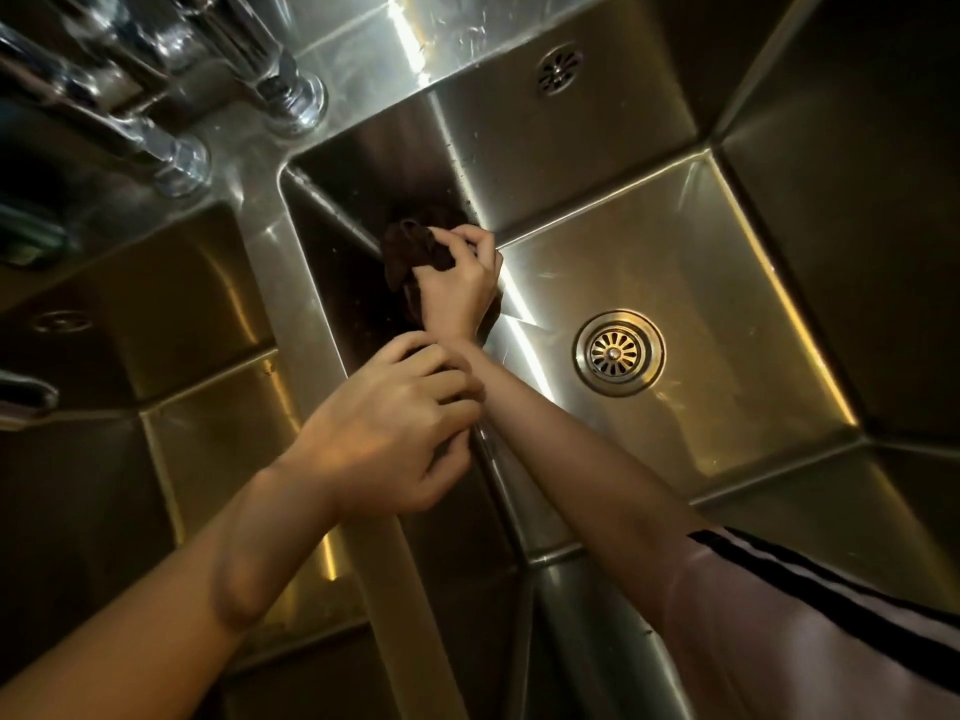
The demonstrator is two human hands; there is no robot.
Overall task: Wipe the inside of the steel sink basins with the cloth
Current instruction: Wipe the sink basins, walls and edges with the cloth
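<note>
A: Largest item?
B: Right basin (701, 314), brushed steel, square, streaked with glare along the floor creases. Round slotted drain (618, 353) set in the floor; small overflow grille (558, 70) high on the far wall.

A: Next?
B: Left basin (171, 407), same steel, dimmer, parted from the right basin by a narrow divider (311, 324). Chrome tap fittings (182, 163) mounted on the deck at upper left.

A: Arms?
B: Right forearm reaching down into the right basin, striped sleeve (831, 615) pushed up near the elbow. Left forearm bare, crossing over the divider.

A: Hands?
B: Right hand (457, 288) curled around the cloth, pressing it at the far-left corner of the right basin, against the left wall. Left hand (389, 433) loosely curled, gripping nothing, fingers resting against the right wrist.

A: Cloth?
B: Cloth (410, 252) dark brown, bunched into a crumpled wad, folds bulging out above the knuckles, lower edge trailing under the palm.
</note>
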